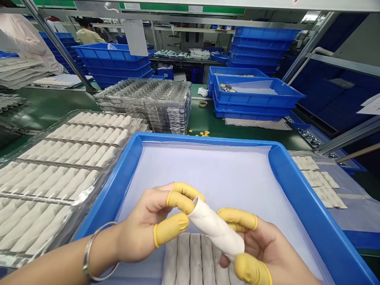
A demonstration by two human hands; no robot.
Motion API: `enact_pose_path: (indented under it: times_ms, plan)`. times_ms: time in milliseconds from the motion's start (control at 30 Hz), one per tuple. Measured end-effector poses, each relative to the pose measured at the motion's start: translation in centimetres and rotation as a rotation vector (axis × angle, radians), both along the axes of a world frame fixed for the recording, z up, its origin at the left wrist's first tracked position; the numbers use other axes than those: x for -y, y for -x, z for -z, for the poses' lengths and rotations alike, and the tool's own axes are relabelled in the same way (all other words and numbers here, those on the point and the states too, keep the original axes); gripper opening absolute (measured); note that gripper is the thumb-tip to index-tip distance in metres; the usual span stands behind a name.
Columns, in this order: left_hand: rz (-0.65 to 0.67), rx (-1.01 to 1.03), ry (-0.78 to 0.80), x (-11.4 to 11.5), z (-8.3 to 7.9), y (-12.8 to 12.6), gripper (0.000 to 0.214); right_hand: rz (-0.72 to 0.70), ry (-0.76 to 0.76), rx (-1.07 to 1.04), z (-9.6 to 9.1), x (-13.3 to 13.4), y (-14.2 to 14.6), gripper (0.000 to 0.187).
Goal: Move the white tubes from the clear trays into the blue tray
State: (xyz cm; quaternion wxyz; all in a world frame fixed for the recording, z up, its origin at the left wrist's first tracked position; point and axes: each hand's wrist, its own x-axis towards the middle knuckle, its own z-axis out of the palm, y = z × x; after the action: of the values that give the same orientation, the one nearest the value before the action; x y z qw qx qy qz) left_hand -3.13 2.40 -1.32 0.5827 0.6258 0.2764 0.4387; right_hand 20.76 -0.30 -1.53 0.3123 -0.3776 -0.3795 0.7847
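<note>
Item: white roll [218, 229], one piece, soft-looking and matte. It is held aslant in mid-air above the blue tray [204, 137], its upper end toward the left hand [142, 223] and its lower end toward the right hand [270, 247]. An open, thin-edged mouth is shown at the upper end; the contents, if any, cannot be made out.

Handling, as judged: light, easily lifted by the fingertips. The wrapping is taken to be pliant and readily creased, with little slip expected against the yellow finger covers [170, 229]. Fragility cannot be told. The firmest hold is likely to be had around the middle or the lower end; the thin lip of the mouth is best pinched only lightly, since it could be bent or torn.

Fingers, right: closed about the lower half, the thumb placed at the lower end and the covered fingers laid along the far side.

Fingers, left: curved and narrowly parted; the index finger is set at the mouth, the thumb just beside it. Whether the lip is pinched or merely touched cannot be told. A silver bracelet [86, 257] is worn at the wrist.

Adjacent stock: a row of similar rolls [196, 261] is laid side by side on the white sheet [213, 170] lining the tray, beneath the hands. Further rolls [68, 152] are ranked in a clear plastic tray at the left.
</note>
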Motion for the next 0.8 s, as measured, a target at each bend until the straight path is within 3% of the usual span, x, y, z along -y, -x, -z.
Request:
enact_pose_path:
  times_ms: [233,500,633,800]
  plan:
    - [0.038,-0.021,-0.069,0.33,-0.2,0.03,0.02,0.229,-0.174,0.084,0.06,0.55,-0.03,0.041]
    - [-0.023,-0.077,-0.155,0.61,-0.57,-0.54,0.015,0.255,-0.449,0.177,0.04,0.16,-0.35,0.031]
    - [-0.062,-0.11,-0.21,0.88,-0.31,-0.67,0.023,0.265,-0.458,0.153,0.02,0.22,-0.17,0.029]
    - [-0.088,-0.137,-0.379,0.82,-0.62,-0.76,0.023,0.285,-0.31,0.079,0.15,0.27,0.15,0.033]
